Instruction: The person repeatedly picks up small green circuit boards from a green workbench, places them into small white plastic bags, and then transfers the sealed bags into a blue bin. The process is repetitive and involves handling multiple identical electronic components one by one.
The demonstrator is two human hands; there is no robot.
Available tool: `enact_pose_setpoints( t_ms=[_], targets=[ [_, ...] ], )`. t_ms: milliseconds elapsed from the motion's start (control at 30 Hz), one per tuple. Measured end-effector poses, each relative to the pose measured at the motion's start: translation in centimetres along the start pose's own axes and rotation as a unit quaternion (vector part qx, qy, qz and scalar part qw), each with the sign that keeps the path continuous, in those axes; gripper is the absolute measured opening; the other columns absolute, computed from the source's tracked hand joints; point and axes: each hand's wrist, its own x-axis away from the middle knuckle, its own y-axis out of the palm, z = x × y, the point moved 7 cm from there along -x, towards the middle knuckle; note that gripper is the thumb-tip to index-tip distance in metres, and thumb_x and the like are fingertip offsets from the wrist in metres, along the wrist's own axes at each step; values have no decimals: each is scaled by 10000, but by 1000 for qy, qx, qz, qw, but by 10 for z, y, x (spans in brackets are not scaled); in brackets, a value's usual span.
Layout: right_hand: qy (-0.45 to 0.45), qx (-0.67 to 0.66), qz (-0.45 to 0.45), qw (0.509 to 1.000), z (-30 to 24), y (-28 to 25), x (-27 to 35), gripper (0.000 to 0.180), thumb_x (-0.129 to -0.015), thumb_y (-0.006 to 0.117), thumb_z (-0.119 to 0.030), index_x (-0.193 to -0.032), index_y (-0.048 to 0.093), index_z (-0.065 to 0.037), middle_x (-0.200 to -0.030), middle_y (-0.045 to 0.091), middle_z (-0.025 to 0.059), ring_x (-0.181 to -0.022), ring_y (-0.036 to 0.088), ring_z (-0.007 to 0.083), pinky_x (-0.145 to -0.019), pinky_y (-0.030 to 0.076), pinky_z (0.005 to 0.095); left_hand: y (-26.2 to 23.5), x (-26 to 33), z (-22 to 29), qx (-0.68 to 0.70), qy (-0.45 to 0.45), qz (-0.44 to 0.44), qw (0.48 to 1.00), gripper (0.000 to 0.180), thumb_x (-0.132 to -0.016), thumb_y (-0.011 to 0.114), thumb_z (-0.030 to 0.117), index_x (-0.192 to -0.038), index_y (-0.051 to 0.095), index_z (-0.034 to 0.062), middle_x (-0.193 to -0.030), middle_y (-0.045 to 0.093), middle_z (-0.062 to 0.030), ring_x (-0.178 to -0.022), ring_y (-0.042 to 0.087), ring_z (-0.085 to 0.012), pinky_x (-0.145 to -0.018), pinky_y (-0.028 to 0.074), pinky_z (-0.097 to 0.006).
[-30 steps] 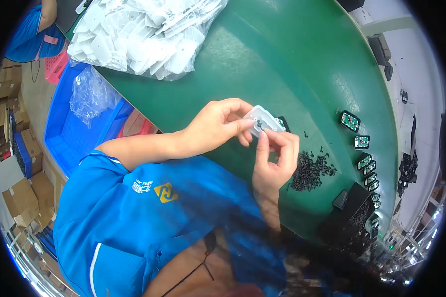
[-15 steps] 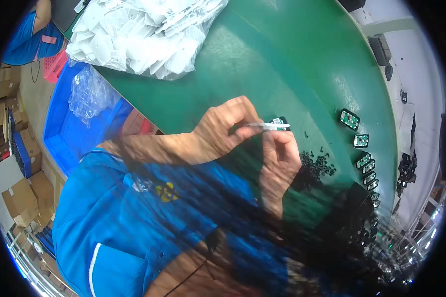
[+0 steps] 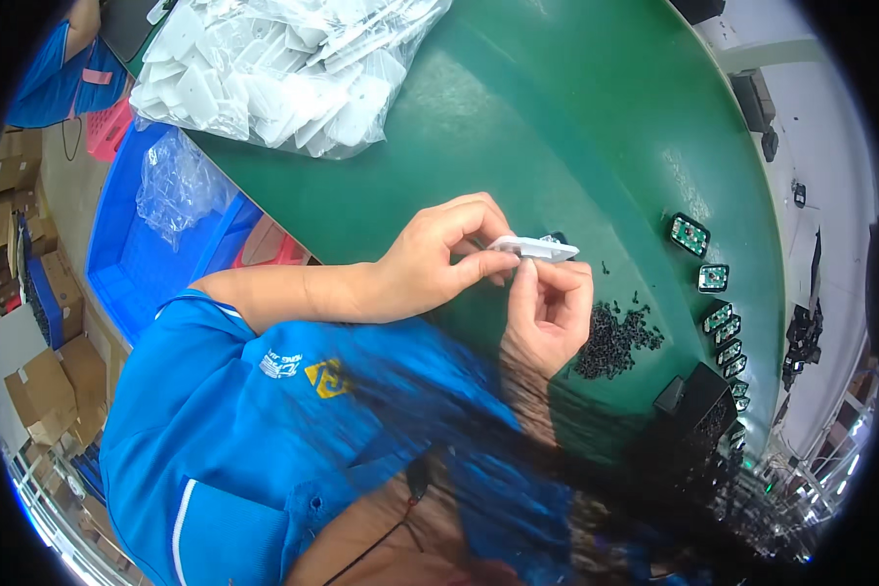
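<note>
Above the green table (image 3: 518, 88) I hold a thin white plastic cover (image 3: 547, 249) between both hands. My left hand (image 3: 449, 252) pinches its left end between thumb and fingers. My right hand (image 3: 554, 311) grips its near edge with the thumb and bent fingers. The cover is tilted, so a broad face shows. Just behind it, a dark housing (image 3: 559, 236) on the table is mostly hidden. Right of my right hand lies a loose heap of tiny black parts (image 3: 617, 340), too small to name.
A clear bag of white plastic covers (image 3: 273, 78) lies at the far left. Black housings with green circuit boards (image 3: 690, 234) line the right edge. A blue bin (image 3: 117, 254) holds crumpled clear plastic. A black box (image 3: 698, 400) stands near right. Another person's blue sleeve (image 3: 44, 73) shows far left.
The white cover has tilted from nearly edge-on, showing more of its face. Both hands have shifted slightly with it. Dark hair strands have swung down, uncovering the black heap and the shirt.
</note>
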Motion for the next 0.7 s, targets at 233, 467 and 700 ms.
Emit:
enact_pose_setpoints(
  t_ms=[233, 467, 700],
  targets=[
    [-72, 162, -2, 984, -8, 0, -1, 103, -821, 612, 85, -858, 549, 13, -858, 499, 55, -660, 556, 85, -485, 448, 215, 2, -4, -2, 1, -30, -37, 999, 62, -895, 571, 5, -936, 545, -33, -981, 531, -104, -850, 609, -158, -740, 535, -270],
    [-111, 291, -68, 948, -13, 3, -9, 112, -793, 679, -15, -849, 583, -34, -804, 525, 65, -645, 518, 152, -486, 387, 261, -8, -6, -9, -50, -13, -28, 998, 59, -900, 573, 32, -920, 538, -11, -931, 527, -70, -772, 586, -123, -673, 512, -252],
    [50, 103, -36, 993, 23, -24, -12, 413, -746, 764, -70, -1091, 539, -44, -966, 501, 29, -709, 389, 67, -587, 345, 195, -12, -2, -19, 67, -143, -30, 987, 82, -917, 570, 88, -917, 524, 20, -848, 552, -23, -725, 564, -66, -660, 495, -237]
  ],
)
